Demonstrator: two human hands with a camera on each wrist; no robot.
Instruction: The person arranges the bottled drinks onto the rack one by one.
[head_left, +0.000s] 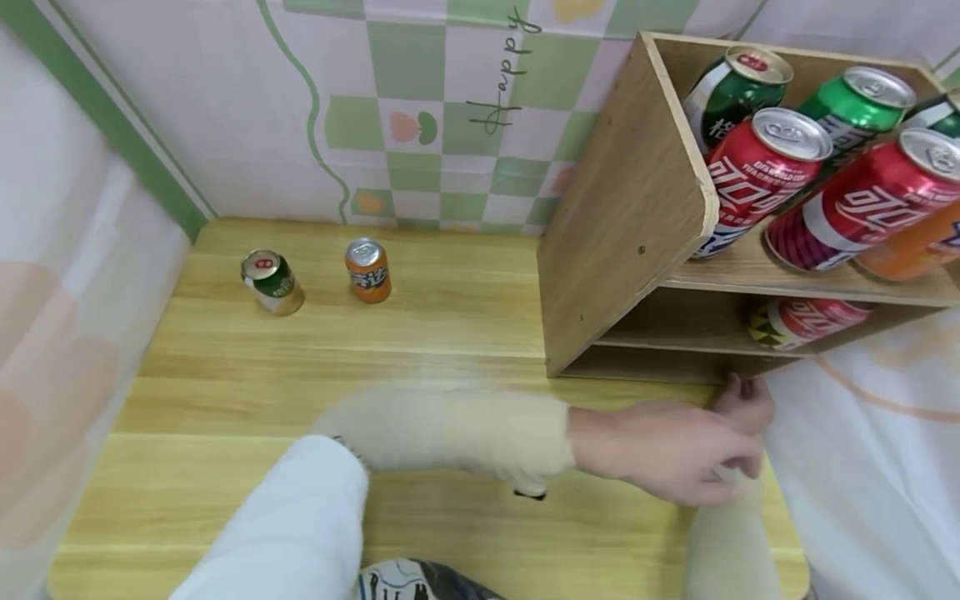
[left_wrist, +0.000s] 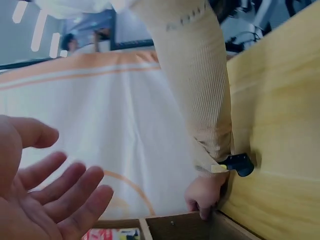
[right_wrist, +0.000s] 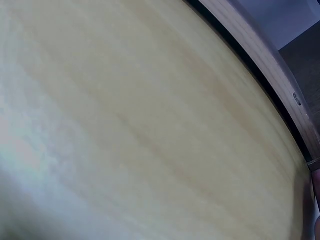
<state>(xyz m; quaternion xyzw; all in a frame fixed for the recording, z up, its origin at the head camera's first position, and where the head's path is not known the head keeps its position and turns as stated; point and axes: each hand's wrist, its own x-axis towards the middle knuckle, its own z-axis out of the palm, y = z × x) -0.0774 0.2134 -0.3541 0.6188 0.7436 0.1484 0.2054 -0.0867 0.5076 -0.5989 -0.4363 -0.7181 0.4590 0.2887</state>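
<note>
My right hand [head_left: 746,404] is low at the near bottom edge of a wooden shelf [head_left: 615,217]. In the left wrist view the right hand [left_wrist: 205,195] has curled fingers at the shelf's lower corner and seems to grip its edge. Over the right forearm reaches my left hand [head_left: 667,450], blurred and holding nothing; its fingers are loosely spread in the left wrist view. Red cans [head_left: 772,171], green cans [head_left: 858,108] and an orange can [head_left: 911,242] stand or lean on the upper tier. A red can [head_left: 813,321] lies in the compartment below.
On the wooden table [head_left: 247,383], a small green can [head_left: 273,283] and an orange soda can [head_left: 368,271] stand far left. A checkered cloth [head_left: 480,117] hangs behind. White cloth [head_left: 885,450] borders the right side. A dark patterned object [head_left: 420,581] shows at the near edge.
</note>
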